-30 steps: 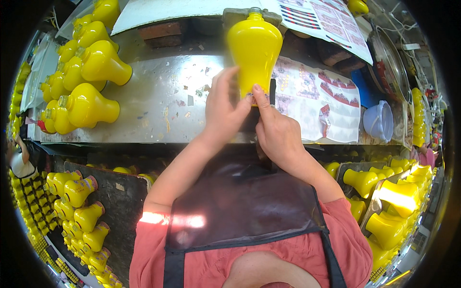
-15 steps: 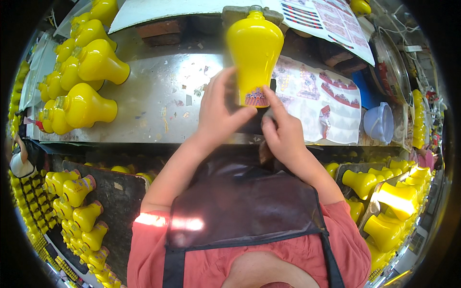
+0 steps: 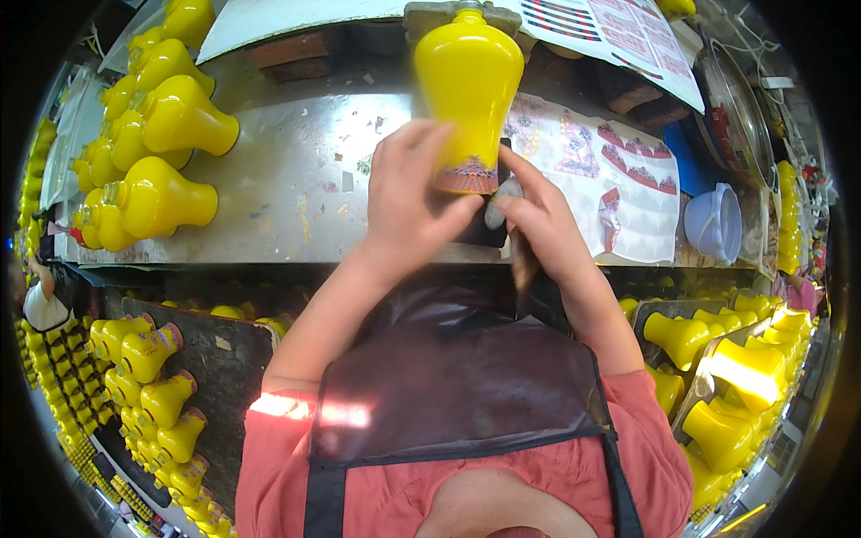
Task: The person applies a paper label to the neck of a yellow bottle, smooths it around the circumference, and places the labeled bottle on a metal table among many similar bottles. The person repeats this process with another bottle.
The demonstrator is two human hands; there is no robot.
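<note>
A glossy yellow vase lies with its narrow neck away from me and its base toward me. Its neck end rests at a grey block. Round the base runs a patterned red and blue decal band. My left hand is at the base's left side, fingers apart and thumb by the rim; its fingertips are blurred over the vase. Just right of the base, my right hand pinches a small, rounded grey piece, whose kind I cannot make out. Its index fingertip is beside the band.
Several yellow vases stand at the bench's left. Printed decal sheets lie to the right, near a pale blue bucket. More vases fill boards at lower left and lower right. Another person is at far left.
My right index finger has left the decal band, and the grey piece now shows in that hand. The pattern on the vase's base looks turned. My left fingertips have moved over the vase's side.
</note>
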